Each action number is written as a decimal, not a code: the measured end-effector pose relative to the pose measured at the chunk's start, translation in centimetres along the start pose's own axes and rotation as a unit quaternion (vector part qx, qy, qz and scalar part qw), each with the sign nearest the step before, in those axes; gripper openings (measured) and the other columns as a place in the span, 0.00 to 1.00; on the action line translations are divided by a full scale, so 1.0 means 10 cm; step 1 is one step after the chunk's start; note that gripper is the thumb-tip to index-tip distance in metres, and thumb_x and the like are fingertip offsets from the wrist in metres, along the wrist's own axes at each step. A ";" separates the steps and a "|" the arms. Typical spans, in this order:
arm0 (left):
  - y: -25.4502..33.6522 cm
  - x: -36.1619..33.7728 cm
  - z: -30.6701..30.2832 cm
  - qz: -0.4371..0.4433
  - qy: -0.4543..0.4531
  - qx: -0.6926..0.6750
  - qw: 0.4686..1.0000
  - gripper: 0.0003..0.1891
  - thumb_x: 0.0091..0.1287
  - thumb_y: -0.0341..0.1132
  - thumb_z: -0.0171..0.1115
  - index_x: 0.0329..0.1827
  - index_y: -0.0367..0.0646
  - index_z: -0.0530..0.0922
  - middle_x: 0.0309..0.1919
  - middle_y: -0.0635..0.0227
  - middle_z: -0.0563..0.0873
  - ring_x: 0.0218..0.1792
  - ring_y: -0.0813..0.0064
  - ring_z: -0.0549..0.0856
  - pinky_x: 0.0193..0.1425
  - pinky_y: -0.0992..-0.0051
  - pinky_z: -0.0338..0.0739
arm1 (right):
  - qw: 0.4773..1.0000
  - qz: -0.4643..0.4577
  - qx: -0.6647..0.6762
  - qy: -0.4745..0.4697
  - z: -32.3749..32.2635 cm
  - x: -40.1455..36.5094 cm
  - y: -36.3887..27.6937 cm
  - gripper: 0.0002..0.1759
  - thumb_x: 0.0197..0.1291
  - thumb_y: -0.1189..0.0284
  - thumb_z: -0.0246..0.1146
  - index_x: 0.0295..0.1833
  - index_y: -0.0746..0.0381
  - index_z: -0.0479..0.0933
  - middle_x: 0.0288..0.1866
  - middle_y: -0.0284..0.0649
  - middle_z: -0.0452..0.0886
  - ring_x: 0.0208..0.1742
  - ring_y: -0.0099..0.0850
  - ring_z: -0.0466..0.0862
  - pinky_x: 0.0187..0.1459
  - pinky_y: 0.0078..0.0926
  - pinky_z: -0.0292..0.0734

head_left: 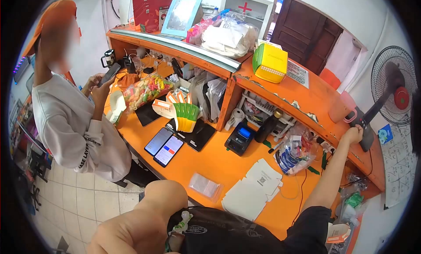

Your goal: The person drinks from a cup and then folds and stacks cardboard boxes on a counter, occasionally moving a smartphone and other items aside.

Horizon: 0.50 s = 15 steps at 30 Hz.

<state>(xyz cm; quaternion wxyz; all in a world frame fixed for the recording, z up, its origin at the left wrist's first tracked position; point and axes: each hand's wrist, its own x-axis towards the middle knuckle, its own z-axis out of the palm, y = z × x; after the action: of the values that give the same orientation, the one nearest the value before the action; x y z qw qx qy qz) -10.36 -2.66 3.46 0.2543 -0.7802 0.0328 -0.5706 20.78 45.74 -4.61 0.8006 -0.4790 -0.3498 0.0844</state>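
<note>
My right hand (353,134) is stretched out to the far right, fingers closed at the edge of the dark base (365,130) of an electric fan (391,85). Just above that hand, a pink mug (342,108) stands on the upper ledge, its handle close to my knuckles. My left arm is bent near the camera at the lower left, and of my left hand (115,234) only a part shows; its fingers are hidden. Below me on the orange counter (197,164) lie a flat white die-cut box (254,188) and a clear plastic packet (205,186).
A person in a light sweatshirt (74,122) stands at left, holding a phone (109,74). Two phones (164,146), a label printer (240,138), yellow-green cartons (186,116), a bag of colourful pieces (147,91) and a dark bottle (268,126) occupy the counter. A yellow box (269,63) sits on the ledge.
</note>
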 end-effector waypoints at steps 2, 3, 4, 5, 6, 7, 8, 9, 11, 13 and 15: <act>-0.08 -0.05 0.09 0.067 0.067 -0.022 0.995 0.25 0.57 0.24 0.42 0.61 0.50 0.63 0.22 0.67 0.71 0.16 0.81 0.69 0.17 0.86 0.68 | 0.967 -0.234 -0.085 0.049 0.01 -0.05 -0.06 0.10 0.39 0.84 0.48 0.22 0.61 0.73 0.26 0.37 0.65 0.32 0.32 0.65 0.34 0.27 0.60; -0.09 -0.06 0.10 0.100 0.100 -0.033 0.989 0.25 0.57 0.24 0.42 0.60 0.50 0.64 0.22 0.68 0.71 0.15 0.82 0.69 0.17 0.86 0.67 | 0.967 -0.234 -0.085 0.048 0.01 -0.10 -0.12 0.10 0.39 0.84 0.48 0.22 0.61 0.73 0.26 0.37 0.65 0.32 0.32 0.65 0.34 0.27 0.60; -0.04 -0.05 0.06 0.098 0.100 -0.033 0.990 0.25 0.57 0.24 0.42 0.60 0.50 0.64 0.22 0.68 0.71 0.15 0.82 0.69 0.17 0.86 0.67 | 0.932 -0.350 -0.092 0.028 0.02 -0.15 -0.20 0.10 0.38 0.84 0.50 0.22 0.60 0.75 0.28 0.38 0.64 0.34 0.35 0.65 0.35 0.28 0.60; 0.07 -0.02 -0.01 0.021 0.054 -0.042 0.997 0.24 0.57 0.24 0.42 0.58 0.49 0.67 0.20 0.69 0.70 0.14 0.82 0.68 0.16 0.86 0.67 | 0.882 -0.462 -0.096 0.008 0.03 -0.20 -0.28 0.10 0.38 0.84 0.52 0.23 0.58 0.76 0.29 0.39 0.62 0.36 0.37 0.65 0.37 0.29 0.60; 0.14 -0.01 -0.04 -0.057 0.008 -0.051 0.997 0.22 0.57 0.24 0.42 0.56 0.48 0.69 0.19 0.70 0.70 0.13 0.82 0.68 0.15 0.86 0.66 | 0.882 -0.461 -0.097 0.008 0.04 -0.25 -0.33 0.10 0.38 0.84 0.52 0.23 0.58 0.76 0.29 0.39 0.62 0.36 0.37 0.65 0.37 0.29 0.60; 0.16 -0.03 0.03 -0.058 0.008 -0.051 0.997 0.22 0.57 0.24 0.42 0.56 0.48 0.69 0.19 0.70 0.70 0.13 0.82 0.68 0.15 0.86 0.66 | 0.855 -0.509 -0.095 -0.036 0.05 -0.30 -0.37 0.10 0.37 0.83 0.54 0.22 0.57 0.76 0.31 0.40 0.62 0.36 0.37 0.65 0.38 0.30 0.59; 0.14 -0.05 0.15 -0.039 0.090 0.004 0.995 0.22 0.57 0.24 0.42 0.56 0.48 0.69 0.18 0.70 0.69 0.13 0.82 0.67 0.14 0.86 0.66 | 0.823 -0.554 -0.094 -0.081 0.05 -0.35 -0.41 0.09 0.37 0.82 0.55 0.22 0.56 0.76 0.33 0.40 0.62 0.36 0.37 0.65 0.39 0.30 0.58; 0.14 -0.06 0.21 -0.020 0.170 0.059 0.983 0.21 0.57 0.25 0.42 0.55 0.47 0.70 0.18 0.70 0.69 0.12 0.83 0.66 0.14 0.86 0.65 | 0.809 -0.575 -0.094 -0.082 0.03 -0.40 -0.47 0.09 0.36 0.82 0.55 0.20 0.56 0.76 0.32 0.40 0.62 0.36 0.37 0.65 0.39 0.32 0.57; 0.21 -0.03 0.09 -0.047 0.128 0.052 0.989 0.21 0.57 0.25 0.42 0.55 0.47 0.70 0.18 0.70 0.69 0.12 0.83 0.66 0.14 0.85 0.65 | 0.799 -0.581 -0.119 -0.094 0.00 -0.44 -0.50 0.09 0.37 0.81 0.54 0.22 0.56 0.76 0.32 0.41 0.62 0.36 0.37 0.65 0.39 0.31 0.57; 0.17 -0.02 0.10 -0.070 0.084 0.044 0.993 0.21 0.57 0.24 0.42 0.55 0.47 0.70 0.18 0.70 0.69 0.12 0.83 0.66 0.14 0.85 0.65 | 0.790 -0.588 -0.142 -0.102 0.00 -0.41 -0.47 0.09 0.38 0.81 0.53 0.24 0.57 0.77 0.32 0.41 0.62 0.36 0.37 0.65 0.39 0.30 0.57; 0.00 -0.03 0.23 0.062 0.184 0.083 0.977 0.22 0.57 0.24 0.41 0.55 0.48 0.70 0.18 0.69 0.69 0.12 0.83 0.67 0.13 0.85 0.65 | 0.840 -0.506 -0.163 -0.109 0.00 -0.34 -0.44 0.16 0.42 0.81 0.51 0.40 0.61 0.75 0.34 0.40 0.63 0.37 0.36 0.66 0.43 0.32 0.59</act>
<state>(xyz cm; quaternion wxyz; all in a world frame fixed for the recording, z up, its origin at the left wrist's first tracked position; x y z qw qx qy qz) -8.39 -1.73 2.71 0.3430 -0.6344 0.0802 -0.6881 17.38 41.83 -2.54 0.5990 -0.3472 -0.6370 -0.3390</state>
